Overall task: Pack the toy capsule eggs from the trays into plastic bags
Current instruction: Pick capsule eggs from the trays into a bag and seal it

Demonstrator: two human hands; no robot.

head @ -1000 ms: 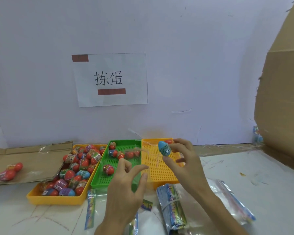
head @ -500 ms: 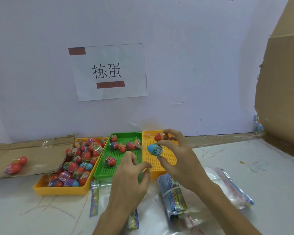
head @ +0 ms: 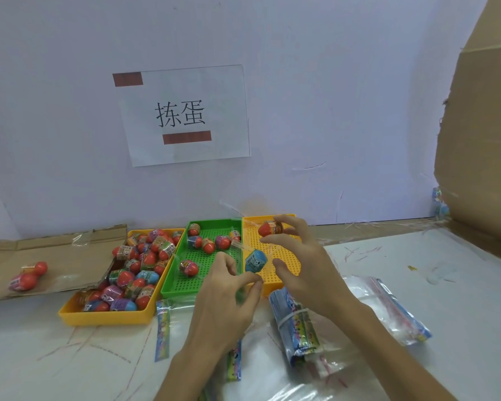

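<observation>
My right hand (head: 310, 270) grasps a red egg (head: 268, 228) at its fingertips, raised over the far end of the right tray (head: 275, 282); the thumb stands apart below it. My left hand (head: 226, 302) pinches thumb against fingers on the thin film of a clear bag (head: 239, 245), which is too faint to trace fully. Between the hands is a blue egg (head: 255, 260), tilted, over the seam of the green tray (head: 168, 290) and the right tray. Neither hand plainly touches it, and I cannot tell whether it is inside the bag.

The green tray holds a row of eggs at its far end and one red egg alone (head: 188, 267) nearer me. Beside it, the left tray (head: 107, 315) is heaped with eggs (head: 139, 270). All three trays touch side by side on the table (head: 417, 270).

A banded bundle of bags (head: 297, 322) lies under my right wrist, with loose bags (head: 394, 308) beyond it. On the cardboard (head: 55, 253) at far left lies a bagged pair of red eggs (head: 26, 277). A paper sign (head: 185, 114) hangs on the wall.
</observation>
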